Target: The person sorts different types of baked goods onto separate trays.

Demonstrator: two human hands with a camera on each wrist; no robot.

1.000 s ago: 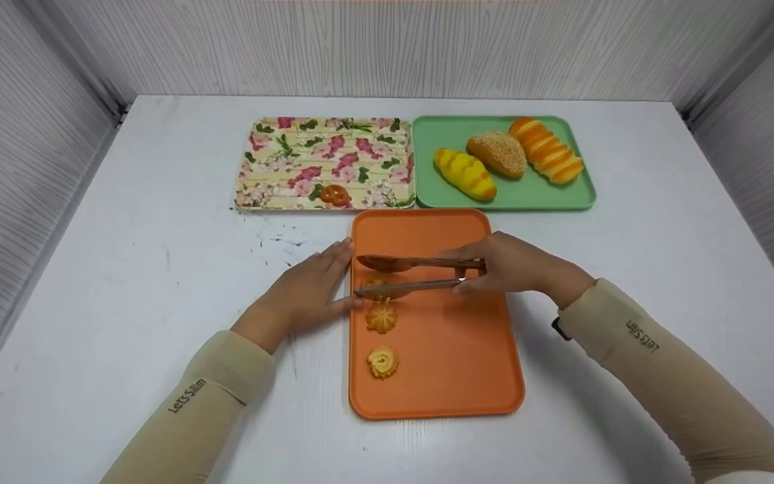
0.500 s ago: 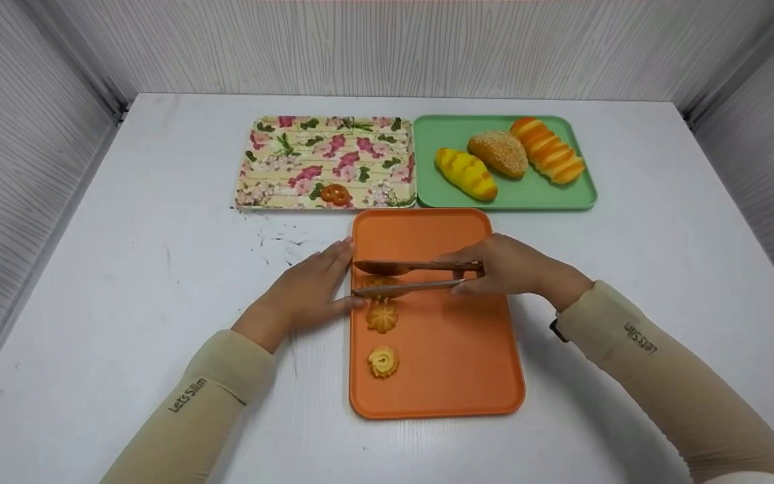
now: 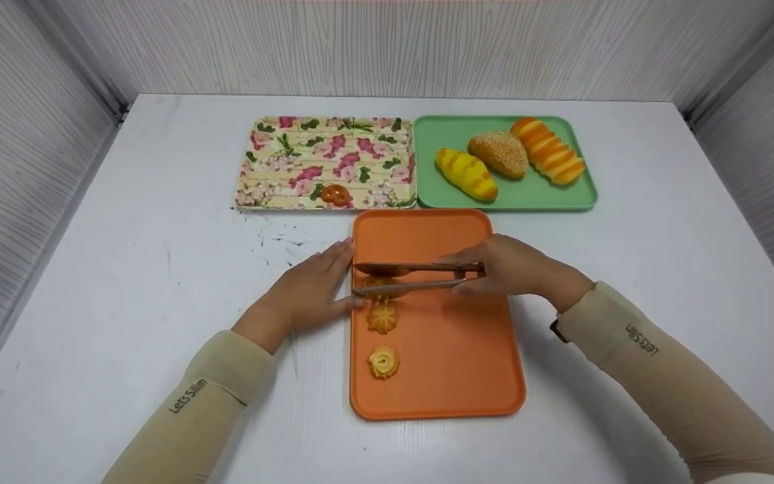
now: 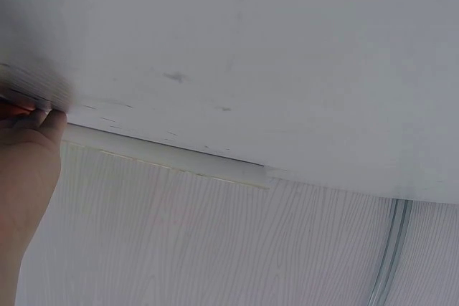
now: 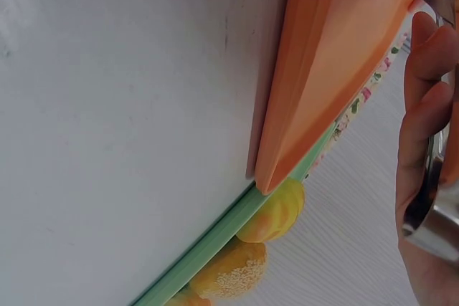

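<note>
Btwn tongs [image 3: 427, 267], nr straight-fingered L hand [image 3: 305, 294]: cookie [image 3: 377, 281]; R hand [image 3: 520, 267], farther, grips tongs.

Squeezed the tongs [image 3: 420, 286] narrower than a second ago, drawing their twelve-o'clock arm [image 3: 420, 267] toward six o'clock and nudging them slightly toward nine, over the partly hidden cookie [image 3: 379, 281]; also eased the right grip [image 3: 518, 266] a touch toward six

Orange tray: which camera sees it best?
The head view: nearly all of the orange tray shows, with the tongs and right hand covering some. The right wrist view shows one corner but cuts much off. The left wrist view shows only an orange sliver, probably the tray, by the left hand.
</note>
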